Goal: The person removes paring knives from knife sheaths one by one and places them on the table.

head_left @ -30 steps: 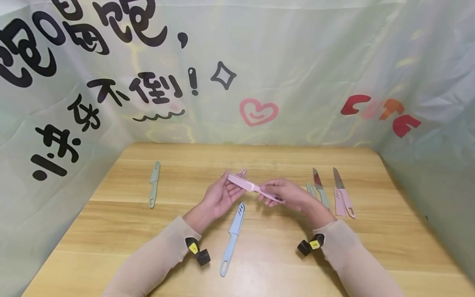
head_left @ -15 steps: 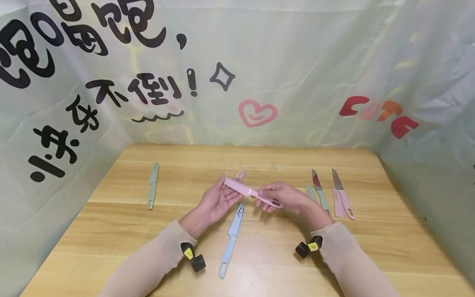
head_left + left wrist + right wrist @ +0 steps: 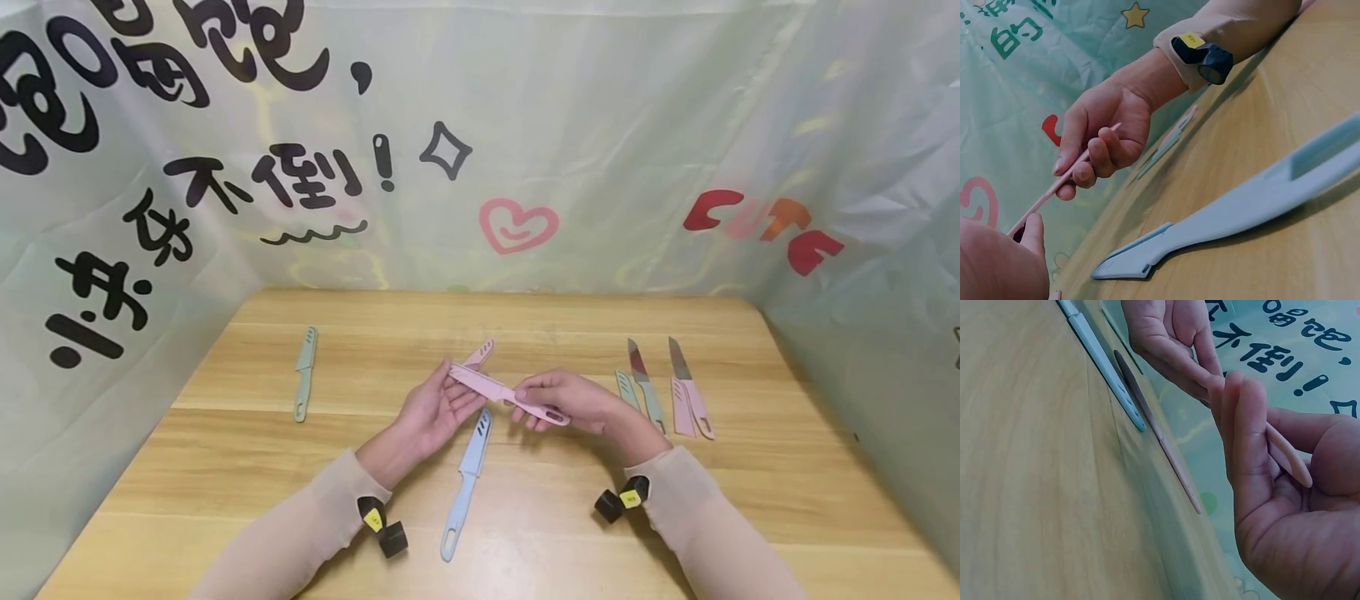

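Note:
In the head view a pink knife [image 3: 498,390], its blade covered by a pink sheath, is held between both hands. My right hand [image 3: 566,400] pinches its handle. The thumb and fingers of my left hand [image 3: 435,415] grip the sheath near the tip, palm turned up. In the left wrist view the pink knife [image 3: 1054,189] appears edge-on between the hands. Beyond the left fingers lies another slotted pink piece [image 3: 482,352], partly hidden by the hand. A sheathed light-blue knife [image 3: 467,487] lies on the table just below the hands.
A sheathed green knife [image 3: 304,375] lies at the left of the wooden table [image 3: 225,500]. At right lie an unsheathed green knife [image 3: 645,383] beside its green sheath [image 3: 627,387], and an unsheathed pink knife [image 3: 693,392] beside a pink sheath [image 3: 682,408]. Printed cloth surrounds the table.
Both hands have shifted slightly left and down with the pink knife, which now slopes more steeply. The other slotted pink piece shows more behind the left hand.

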Action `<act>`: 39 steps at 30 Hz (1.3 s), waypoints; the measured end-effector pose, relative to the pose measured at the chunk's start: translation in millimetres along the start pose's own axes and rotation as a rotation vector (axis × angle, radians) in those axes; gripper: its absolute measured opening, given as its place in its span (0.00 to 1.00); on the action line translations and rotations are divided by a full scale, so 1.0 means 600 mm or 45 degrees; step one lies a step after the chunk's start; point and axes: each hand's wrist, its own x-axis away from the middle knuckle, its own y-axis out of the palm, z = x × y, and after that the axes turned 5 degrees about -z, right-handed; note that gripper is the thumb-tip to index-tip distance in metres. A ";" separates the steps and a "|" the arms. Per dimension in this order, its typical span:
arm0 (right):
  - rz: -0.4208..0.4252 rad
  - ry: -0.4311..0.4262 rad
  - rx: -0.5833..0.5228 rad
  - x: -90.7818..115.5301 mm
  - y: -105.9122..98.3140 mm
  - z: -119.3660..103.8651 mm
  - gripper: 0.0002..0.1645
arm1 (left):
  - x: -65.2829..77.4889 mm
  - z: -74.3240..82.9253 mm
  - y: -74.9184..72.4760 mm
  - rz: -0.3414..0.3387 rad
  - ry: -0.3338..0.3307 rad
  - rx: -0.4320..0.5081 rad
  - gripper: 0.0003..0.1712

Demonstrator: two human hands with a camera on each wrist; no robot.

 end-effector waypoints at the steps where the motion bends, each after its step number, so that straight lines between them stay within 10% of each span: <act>1: -0.001 -0.001 0.003 0.000 0.001 -0.001 0.22 | 0.001 0.001 0.000 0.001 0.003 -0.003 0.34; 39: -0.010 -0.024 0.032 0.010 0.004 -0.007 0.23 | 0.011 -0.006 0.005 -0.012 0.018 -0.056 0.33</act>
